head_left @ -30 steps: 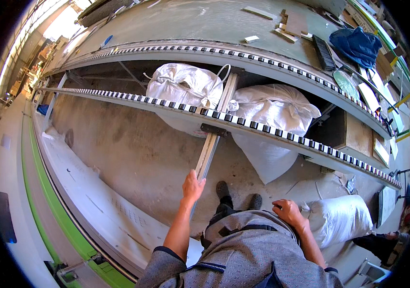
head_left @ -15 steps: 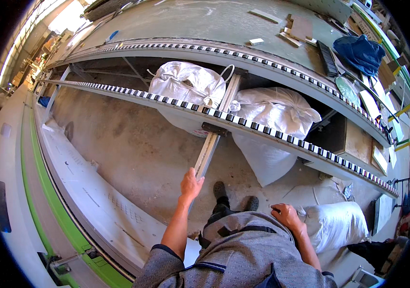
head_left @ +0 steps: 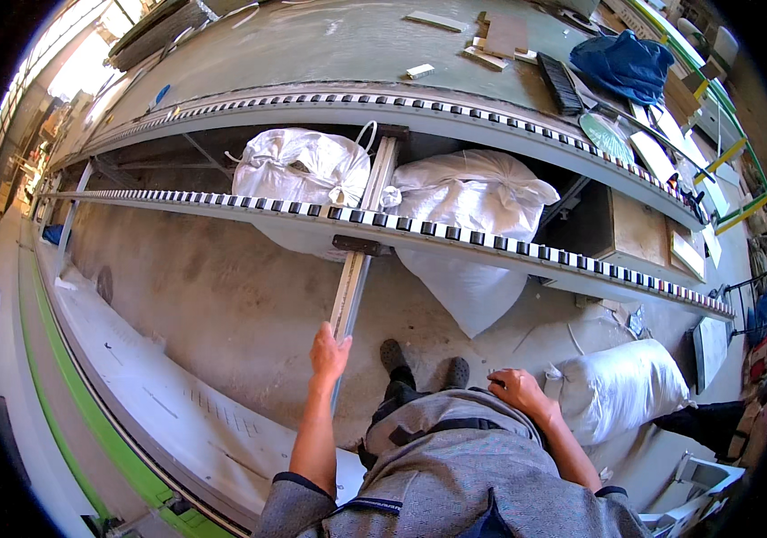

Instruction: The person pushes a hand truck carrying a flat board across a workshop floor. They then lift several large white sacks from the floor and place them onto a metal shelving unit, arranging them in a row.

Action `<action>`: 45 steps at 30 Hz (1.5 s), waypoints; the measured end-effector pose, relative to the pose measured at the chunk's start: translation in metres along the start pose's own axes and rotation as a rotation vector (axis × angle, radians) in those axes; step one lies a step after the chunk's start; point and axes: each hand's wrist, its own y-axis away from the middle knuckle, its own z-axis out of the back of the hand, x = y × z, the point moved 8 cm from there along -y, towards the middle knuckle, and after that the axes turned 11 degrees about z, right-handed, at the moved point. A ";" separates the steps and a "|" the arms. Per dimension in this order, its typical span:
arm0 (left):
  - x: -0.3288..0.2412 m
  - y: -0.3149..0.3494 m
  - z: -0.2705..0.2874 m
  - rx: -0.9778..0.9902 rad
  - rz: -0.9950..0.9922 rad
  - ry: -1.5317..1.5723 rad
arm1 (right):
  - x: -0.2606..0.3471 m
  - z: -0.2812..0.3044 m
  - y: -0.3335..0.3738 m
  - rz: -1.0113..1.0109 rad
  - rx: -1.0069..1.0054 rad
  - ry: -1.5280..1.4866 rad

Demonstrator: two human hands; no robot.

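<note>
My left hand (head_left: 330, 352) is closed around the near part of a long, narrow rail (head_left: 350, 285), pale on top with a metallic side. Further away, the rail passes through a dark bracket (head_left: 357, 245) below the near roller beam (head_left: 419, 230) and runs on between two tied white sacks. The left sack (head_left: 298, 166) and the right sack (head_left: 469, 193) bulge up between the beams. My right hand (head_left: 520, 391) is beside my waist, its fingers curled. Whatever those fingers may hold is hidden.
A white sack (head_left: 626, 390) lies on the floor at my right. The far roller beam (head_left: 473, 111) borders a grey tabletop (head_left: 312, 49) carrying board scraps, a black brush (head_left: 559, 83) and a blue bag (head_left: 624, 67). A green-and-white machine (head_left: 78, 386) stands to the left.
The whole view has swung, so the beams and sacks appear further left. My left hand keeps its grip on the rail, and my right hand stays by my waist.
</note>
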 end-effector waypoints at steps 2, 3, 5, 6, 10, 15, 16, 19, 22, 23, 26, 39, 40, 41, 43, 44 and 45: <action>0.000 0.000 0.002 -0.010 -0.007 0.000 | -0.004 -0.004 0.002 0.002 -0.003 0.000; 0.000 0.000 0.001 -0.010 -0.010 -0.002 | -0.004 -0.004 0.003 0.000 -0.005 0.000; 0.002 0.000 0.002 -0.019 -0.011 -0.003 | -0.004 -0.005 0.005 -0.007 -0.007 -0.011; 0.000 0.001 0.002 -0.021 -0.014 0.001 | -0.004 -0.003 0.008 -0.019 -0.012 -0.013; 0.003 0.000 0.000 0.000 -0.033 0.005 | -0.007 -0.010 0.008 -0.007 0.002 0.004; 0.011 -0.002 -0.008 -0.033 -0.026 -0.010 | -0.013 -0.015 0.010 -0.031 0.075 0.026; 0.011 -0.004 -0.011 -0.019 -0.015 -0.008 | -0.014 -0.015 0.011 -0.035 0.070 0.025; 0.015 -0.006 -0.012 -0.023 -0.027 -0.012 | -0.012 -0.016 0.011 0.006 0.044 0.022; 0.008 -0.006 -0.008 -0.053 -0.082 -0.035 | -0.016 -0.016 0.012 -0.031 0.049 0.015; 0.008 -0.005 -0.008 -0.025 -0.062 -0.051 | -0.018 -0.018 0.013 -0.045 0.053 0.012; 0.007 -0.004 -0.006 0.003 -0.018 -0.068 | -0.017 -0.017 0.011 -0.060 0.073 0.010; 0.004 -0.004 -0.003 0.019 0.023 -0.016 | -0.015 -0.009 0.004 -0.013 0.038 0.000; 0.003 -0.004 -0.002 0.025 0.015 -0.019 | -0.015 -0.008 0.004 -0.034 0.049 -0.013; 0.002 -0.004 0.000 0.030 0.008 -0.021 | -0.014 -0.007 0.003 -0.023 0.023 -0.030; -0.003 -0.002 0.001 0.042 0.003 -0.019 | -0.020 -0.011 0.004 -0.026 0.012 -0.036; -0.005 -0.002 0.002 0.041 0.005 -0.016 | -0.022 -0.013 0.003 -0.027 0.007 -0.038; -0.004 0.000 0.004 0.037 0.017 -0.015 | -0.022 -0.015 0.001 -0.046 0.040 -0.035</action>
